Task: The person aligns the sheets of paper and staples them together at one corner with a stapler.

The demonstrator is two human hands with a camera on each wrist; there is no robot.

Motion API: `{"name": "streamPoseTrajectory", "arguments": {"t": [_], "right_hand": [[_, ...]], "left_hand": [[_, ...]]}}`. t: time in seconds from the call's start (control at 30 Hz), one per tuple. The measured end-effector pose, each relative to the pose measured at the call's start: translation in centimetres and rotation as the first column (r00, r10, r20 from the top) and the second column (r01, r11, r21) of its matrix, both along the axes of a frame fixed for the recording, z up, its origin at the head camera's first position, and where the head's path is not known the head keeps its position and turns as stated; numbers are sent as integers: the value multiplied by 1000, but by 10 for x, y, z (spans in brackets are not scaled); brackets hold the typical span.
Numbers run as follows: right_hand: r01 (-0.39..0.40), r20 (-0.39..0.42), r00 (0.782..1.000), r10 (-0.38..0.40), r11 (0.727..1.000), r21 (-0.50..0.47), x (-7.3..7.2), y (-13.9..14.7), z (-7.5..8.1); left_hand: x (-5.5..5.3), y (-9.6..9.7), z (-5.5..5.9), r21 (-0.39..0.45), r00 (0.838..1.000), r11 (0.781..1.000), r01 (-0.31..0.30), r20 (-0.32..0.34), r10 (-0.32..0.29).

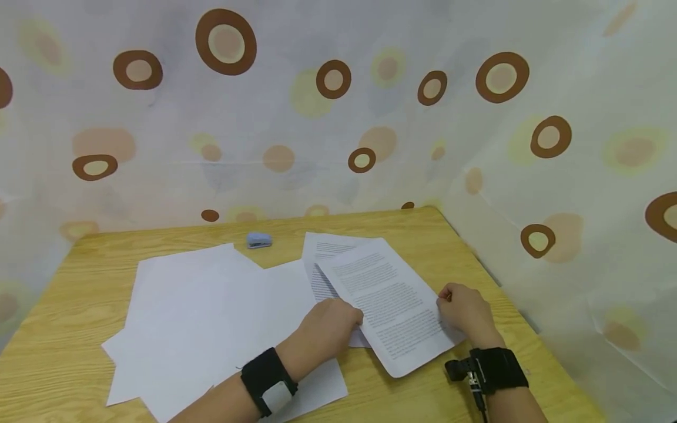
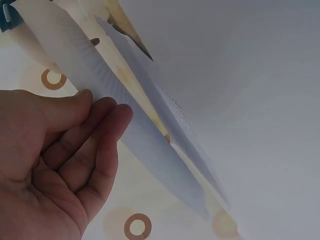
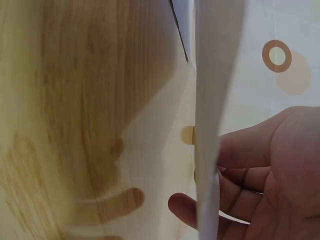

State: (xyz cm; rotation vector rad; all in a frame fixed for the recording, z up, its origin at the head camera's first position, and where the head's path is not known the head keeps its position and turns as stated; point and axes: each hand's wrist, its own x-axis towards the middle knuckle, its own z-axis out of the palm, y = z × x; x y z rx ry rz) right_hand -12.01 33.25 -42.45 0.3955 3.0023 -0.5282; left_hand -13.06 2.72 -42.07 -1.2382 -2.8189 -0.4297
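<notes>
A printed sheet of paper [image 1: 388, 294] is held tilted above the table between both hands. My left hand [image 1: 329, 329] pinches its left edge between thumb and fingers, and in the left wrist view the sheet [image 2: 150, 160] appears nearly edge-on. On the opposite side, my right hand [image 1: 468, 314] pinches the right edge. The right wrist view shows the thumb on one face of the paper [image 3: 215, 75] and fingertips reaching past the other. Partly covered behind it, another printed sheet [image 1: 317, 249] lies on the table.
Several blank white sheets [image 1: 195, 305] lie overlapping at the left and centre of the wooden table [image 1: 53, 329]. A small light-blue stapler [image 1: 258, 239] sits near the back edge. A patterned wall covering [image 1: 296, 182] rises behind the table and along its right side.
</notes>
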Motion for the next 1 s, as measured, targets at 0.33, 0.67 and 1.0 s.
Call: {"name": "streamPoseTrajectory", "arguments": {"t": [0.33, 0.67, 1.0], "right_hand": [[-13, -42, 999, 13, 1000, 0, -2, -13, 4], [-50, -77, 996, 48, 999, -14, -5, -28, 7], [-93, -158, 983, 90, 996, -9, -15, -43, 5]], "left_hand": [[-3, -12, 6, 29, 998, 998, -56, -14, 56], [-8, -30, 9, 52, 988, 994, -97, -115, 102], [-11, -50, 11, 124, 979, 983, -134, -137, 151]]}}
